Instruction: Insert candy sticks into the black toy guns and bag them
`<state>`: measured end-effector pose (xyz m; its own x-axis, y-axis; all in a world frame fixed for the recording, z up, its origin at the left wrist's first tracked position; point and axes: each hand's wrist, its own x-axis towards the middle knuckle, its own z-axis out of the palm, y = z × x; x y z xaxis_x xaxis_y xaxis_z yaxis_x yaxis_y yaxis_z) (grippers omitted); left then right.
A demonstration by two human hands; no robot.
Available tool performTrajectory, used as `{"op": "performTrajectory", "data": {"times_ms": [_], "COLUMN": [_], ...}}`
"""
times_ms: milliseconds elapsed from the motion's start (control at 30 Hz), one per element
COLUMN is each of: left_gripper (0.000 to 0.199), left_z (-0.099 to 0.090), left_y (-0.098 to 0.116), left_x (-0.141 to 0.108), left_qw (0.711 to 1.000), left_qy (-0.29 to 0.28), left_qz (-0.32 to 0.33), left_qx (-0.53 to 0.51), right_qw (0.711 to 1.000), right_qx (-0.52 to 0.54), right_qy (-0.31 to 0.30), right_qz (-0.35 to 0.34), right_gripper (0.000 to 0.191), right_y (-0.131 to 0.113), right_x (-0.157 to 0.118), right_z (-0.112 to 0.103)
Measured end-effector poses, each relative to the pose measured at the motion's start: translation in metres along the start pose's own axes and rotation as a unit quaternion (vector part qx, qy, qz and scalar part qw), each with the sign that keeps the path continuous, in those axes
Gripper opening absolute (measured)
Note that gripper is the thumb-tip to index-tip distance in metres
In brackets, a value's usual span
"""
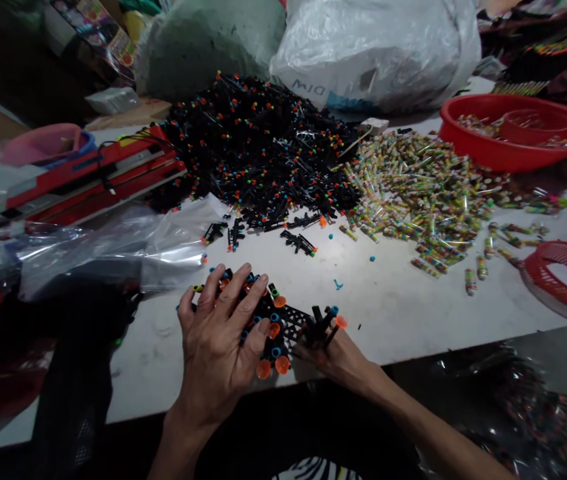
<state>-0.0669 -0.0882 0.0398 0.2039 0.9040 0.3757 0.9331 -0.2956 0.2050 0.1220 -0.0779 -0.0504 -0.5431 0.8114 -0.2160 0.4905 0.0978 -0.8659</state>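
Note:
My left hand (226, 333) lies with its fingers spread over a cluster of small black toy guns with blue rings and orange suction-cup tips (274, 330). Part of the cluster is hidden under the palm. Beside it, a black perforated piece (294, 321) reaches across to my right hand (341, 357). That hand is closed round a few black toy guns (319, 325), one showing a blue ring and an orange cup; its fingertips are mostly hidden. Some loose toy guns (298, 241) lie beyond my hands on the white table (388, 307).
A large heap of black toy guns (253, 147) stands at the back, beside a pile of candy-filled clear tubes (413, 180). A red basin (463, 143) and a red basket (538, 267) are at right. Plastic bags (173, 247) and a red sealing device (128, 157) lie left.

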Motion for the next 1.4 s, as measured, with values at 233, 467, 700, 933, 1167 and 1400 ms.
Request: {"op": "performTrajectory", "data": {"times_ms": [233, 467, 700, 933, 1167, 1400], "left_gripper": [0.042, 0.047, 0.039, 0.037, 0.034, 0.038], "left_z": [0.001, -0.018, -0.003, 0.023, 0.032, 0.014], "left_y": [0.0, 0.013, 0.019, -0.01, -0.004, -0.002], "left_x": [0.002, 0.002, 0.008, -0.009, -0.007, -0.001], "left_qw": [1.0, 0.999, 0.996, 0.981, 0.982, 0.987], "left_qy": [0.003, 0.007, 0.013, 0.131, 0.15, 0.11], "left_qz": [0.002, 0.03, 0.083, 0.116, 0.097, 0.11], "left_qx": [0.002, 0.016, 0.031, 0.088, 0.059, 0.049], "right_qw": [0.975, 0.994, 0.891, 0.862, 0.831, 0.826], "right_qx": [-0.21, -0.097, -0.432, -0.488, -0.526, -0.529], "right_qy": [-0.07, -0.038, 0.082, 0.071, 0.041, 0.058], "right_qz": [-0.019, -0.022, -0.114, -0.115, -0.178, -0.184], "right_gripper": [0.022, 0.015, 0.032, 0.027, 0.025, 0.02], "right_y": [-0.023, -0.013, -0.065, -0.081, -0.06, -0.048], "right_x": [0.0, 0.055, 0.203, 0.31, 0.301, 0.239], "right_z": [0.0, -0.07, -0.052, -0.034, -0.038, -0.065]}}
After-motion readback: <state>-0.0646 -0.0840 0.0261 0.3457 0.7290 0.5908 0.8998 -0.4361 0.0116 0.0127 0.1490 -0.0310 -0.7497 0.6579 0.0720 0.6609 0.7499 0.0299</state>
